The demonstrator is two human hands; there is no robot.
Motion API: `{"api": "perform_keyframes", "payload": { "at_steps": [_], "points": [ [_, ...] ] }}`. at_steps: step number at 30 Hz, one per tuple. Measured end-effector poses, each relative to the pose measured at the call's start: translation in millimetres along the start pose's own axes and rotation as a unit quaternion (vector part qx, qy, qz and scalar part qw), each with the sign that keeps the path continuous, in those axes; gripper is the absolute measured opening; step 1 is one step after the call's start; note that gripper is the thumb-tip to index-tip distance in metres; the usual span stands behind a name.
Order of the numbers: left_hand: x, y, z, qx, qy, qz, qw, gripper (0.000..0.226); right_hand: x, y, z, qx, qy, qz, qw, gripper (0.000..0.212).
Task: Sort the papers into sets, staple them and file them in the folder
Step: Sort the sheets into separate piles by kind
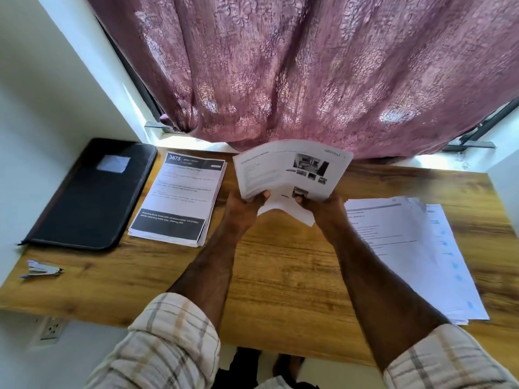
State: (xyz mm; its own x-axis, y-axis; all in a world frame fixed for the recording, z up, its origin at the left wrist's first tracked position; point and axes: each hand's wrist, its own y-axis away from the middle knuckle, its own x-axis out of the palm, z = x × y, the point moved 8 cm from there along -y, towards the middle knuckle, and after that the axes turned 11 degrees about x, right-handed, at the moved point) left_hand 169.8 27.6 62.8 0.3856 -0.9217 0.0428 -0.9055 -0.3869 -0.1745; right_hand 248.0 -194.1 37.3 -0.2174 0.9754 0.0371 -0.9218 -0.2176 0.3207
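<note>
Both hands, left hand (243, 203) and right hand (318, 204), pinch the paper bundle (289, 169) with curled fingers (265, 194); probably tap its edges even on the counter (280, 262) first.

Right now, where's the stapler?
The stapler lies on the wooden desk at its near left corner, just in front of the black folder, untouched.

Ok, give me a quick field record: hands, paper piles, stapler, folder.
left hand: grips held sheets, lower left edge
right hand: grips the same sheets, lower right edge
held sheets: raised above desk, bowed, photo page facing up
left pile: squared, beside folder
right pile: fanned, loose
folder: black, closed, far left
stapler: left front of desk, untouched
</note>
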Motion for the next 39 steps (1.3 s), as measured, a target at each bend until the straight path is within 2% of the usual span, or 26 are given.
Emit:
{"api": "perform_keyframes", "payload": {
  "at_steps": [2, 5, 7, 10, 12, 15, 16, 20, 24, 27, 29, 31, 36, 38, 39],
  "points": [
    [-3, -2, 0, -0.002, -0.003, 0.004, 1.000, 0.053, 1, -3, -3, -0.002, 0.010, 0.008, 1.000, 0.037],
    [-20, 0, 16, -0.027, -0.062, 0.001, 0.998, 0.059, 11, -5, -22, 0.029, 0.035, 0.049, 0.998, 0.044],
    [-28, 0, 23, -0.053, -0.108, 0.033, 0.992, 0.053, 14, -7, -29, 0.059, 0.066, 0.054, 0.995, 0.045],
    [-39, -5, 26, -0.088, -0.139, 0.090, 0.982, 0.055, 15, -15, -36, 0.113, 0.076, 0.051, 0.989, 0.032],
    [-46, -6, 33, -0.144, -0.158, 0.127, 0.969, 0.051, 15, -17, -51, 0.180, 0.075, 0.031, 0.980, 0.026],
    [-62, -1, 57, -0.223, -0.263, 0.173, 0.922, 0.051, 23, -13, -73, 0.252, 0.152, 0.008, 0.956, 0.028],
    [-68, 1, 63, -0.230, -0.289, 0.165, 0.915, 0.052, 27, -10, -77, 0.259, 0.179, 0.002, 0.949, 0.028],
    [-89, -5, 73, -0.215, -0.338, 0.075, 0.913, 0.052, 40, -7, -81, 0.260, 0.177, -0.043, 0.948, 0.024],
    [-92, -14, 70, -0.182, -0.387, 0.055, 0.902, 0.050, 51, -18, -69, 0.243, 0.199, -0.041, 0.948, 0.019],
    [-97, -21, 57, -0.152, -0.495, 0.036, 0.855, 0.045, 41, -21, -65, 0.236, 0.254, -0.066, 0.936, 0.020],
    [-97, -24, 44, -0.120, -0.556, 0.005, 0.823, 0.046, 28, -19, -54, 0.190, 0.346, -0.095, 0.914, 0.018],
    [-84, -28, 30, -0.078, -0.579, -0.012, 0.812, 0.047, 13, -13, -41, 0.159, 0.401, -0.113, 0.895, 0.018],
    [-5, -30, 24, -0.036, -0.580, 0.052, 0.812, 0.044, -65, -4, -6, 0.124, 0.385, -0.170, 0.899, 0.015],
    [39, -24, 32, -0.057, -0.565, 0.081, 0.819, 0.044, -112, -2, 2, 0.109, 0.388, -0.207, 0.892, 0.012],
    [63, -17, 37, -0.081, -0.553, 0.099, 0.824, 0.046, -137, -1, 1, 0.110, 0.392, -0.218, 0.887, 0.017]
  ]
}}
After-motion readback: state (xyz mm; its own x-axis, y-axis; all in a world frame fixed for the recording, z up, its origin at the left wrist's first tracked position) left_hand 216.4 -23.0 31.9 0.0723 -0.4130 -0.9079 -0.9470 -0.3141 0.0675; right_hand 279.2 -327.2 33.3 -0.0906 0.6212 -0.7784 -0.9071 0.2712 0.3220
